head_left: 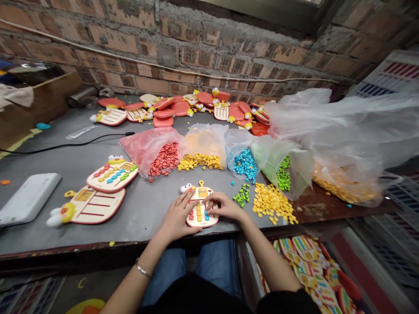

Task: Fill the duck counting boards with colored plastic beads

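Both my hands are on a cream and red duck-shaped toy board (200,217) at the table's front edge. Coloured beads sit in rows on its lower half. My left hand (176,216) grips its left side, and my right hand (223,207) curls over its upper right corner. The fingers partly hide the board's pegs and beads. To the right lie a loose heap of yellow beads (271,203) and a smaller heap of green beads (242,195). Two similar boards, one with coloured beads (112,175) and one bare (92,205), lie to my left.
Bags of red, yellow, blue and green beads (203,152) stand across the grey table (144,218), with a large plastic bag (347,174) at right. Several duck boards (183,109) are stacked by the brick wall (196,48). More boards fill a bin (314,274) at lower right.
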